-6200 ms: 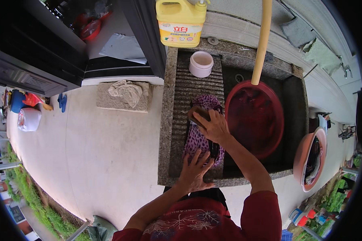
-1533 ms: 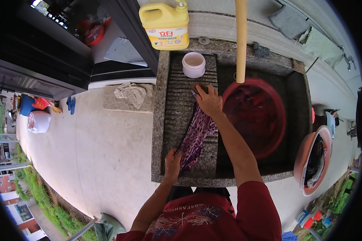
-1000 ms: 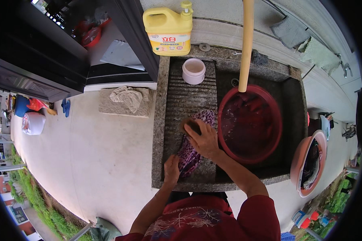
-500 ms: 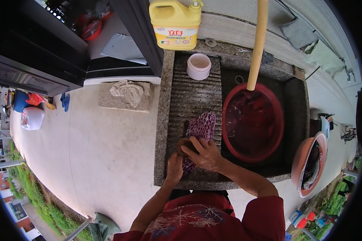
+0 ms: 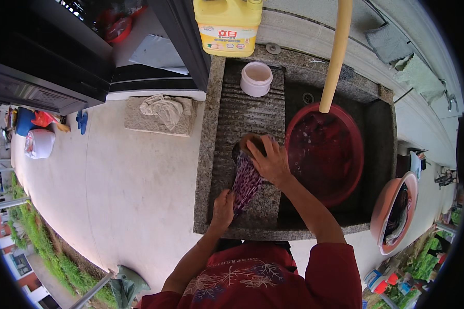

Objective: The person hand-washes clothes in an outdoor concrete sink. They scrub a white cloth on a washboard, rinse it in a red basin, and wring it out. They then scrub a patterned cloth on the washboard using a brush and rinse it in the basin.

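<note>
A purple and black spotted cloth point(image 5: 246, 184) lies along the ribbed stone washboard point(image 5: 250, 116) on the left side of the sink. My left hand point(image 5: 222, 210) is closed on the cloth's near left edge. Wrapped round a brown scrub brush point(image 5: 251, 142), my right hand point(image 5: 272, 162) presses it at the cloth's far end; dark bristles show on its left side. Right of the washboard, a red basin point(image 5: 357, 170) sits in the sink's deeper part, with dark water and red cloth point(image 5: 325, 147) inside.
A yellow jug point(image 5: 227, 28) stands at the far left corner, with a pale pink tub point(image 5: 256, 80) below it. A wooden pole point(image 5: 337, 56) slants over the basin. Outside the sink's right side is a pink basin of clothes point(image 5: 384, 213). A stone block point(image 5: 139, 118) lies left.
My right hand has pushed the brush away from me along the cloth. My left hand stays at the near end, and the two hands are now farther apart.
</note>
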Demonstrator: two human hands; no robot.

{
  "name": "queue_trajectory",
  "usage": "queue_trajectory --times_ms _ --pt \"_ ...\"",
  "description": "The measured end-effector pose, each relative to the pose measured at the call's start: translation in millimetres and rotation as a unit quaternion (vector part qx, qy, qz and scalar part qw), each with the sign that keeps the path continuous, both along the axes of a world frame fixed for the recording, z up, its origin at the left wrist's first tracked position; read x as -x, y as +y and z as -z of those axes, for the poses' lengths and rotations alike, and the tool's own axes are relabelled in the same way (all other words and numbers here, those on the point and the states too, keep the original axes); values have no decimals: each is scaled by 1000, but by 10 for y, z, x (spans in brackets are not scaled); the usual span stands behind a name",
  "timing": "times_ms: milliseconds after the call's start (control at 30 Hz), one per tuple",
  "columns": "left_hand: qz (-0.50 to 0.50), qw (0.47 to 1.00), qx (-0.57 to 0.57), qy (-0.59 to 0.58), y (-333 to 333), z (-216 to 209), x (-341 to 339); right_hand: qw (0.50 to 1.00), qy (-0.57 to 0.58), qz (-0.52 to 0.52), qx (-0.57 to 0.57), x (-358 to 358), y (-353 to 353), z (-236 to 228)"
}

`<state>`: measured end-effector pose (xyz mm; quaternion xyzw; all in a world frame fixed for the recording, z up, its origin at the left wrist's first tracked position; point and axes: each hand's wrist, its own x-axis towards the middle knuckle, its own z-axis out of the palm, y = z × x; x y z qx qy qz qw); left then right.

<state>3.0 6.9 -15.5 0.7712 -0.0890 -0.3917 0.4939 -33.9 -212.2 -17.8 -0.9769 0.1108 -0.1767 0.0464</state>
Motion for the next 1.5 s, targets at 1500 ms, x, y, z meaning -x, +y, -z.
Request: queue_trajectory --times_ms 1500 --pt "-83 903 389 161 -895 -1567 -1211 392 -367 17 -843 821 -208 -1499"
